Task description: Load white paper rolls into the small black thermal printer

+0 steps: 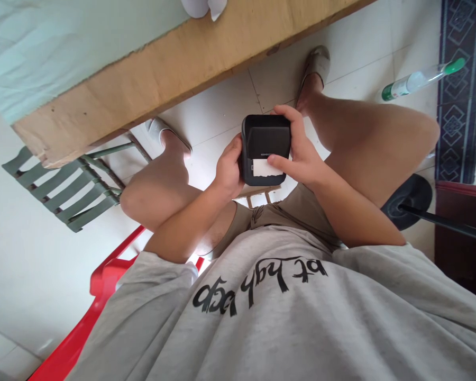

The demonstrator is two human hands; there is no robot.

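A black portable receipt printer [267, 140] is held between my two hands, above my lap. White paper [262, 168] with a ragged edge shows at the part of the printer nearest my body. My left hand [230, 166] grips the printer's left side, its thumb along the edge and the other fingers hidden beneath. Around the right side my right hand [301, 148] is wrapped, its index finger at the far corner. The thumb of that hand presses on the paper near its upper right.
Ahead stands a wooden table [150, 84] with a pale green cover and a white paper roll [200, 7] near its edge. A green-slatted folding stool [67, 190] is at left, by a red chair [103, 286]. On the right-hand floor lies a plastic bottle [420, 79] beside a black round base [408, 203].
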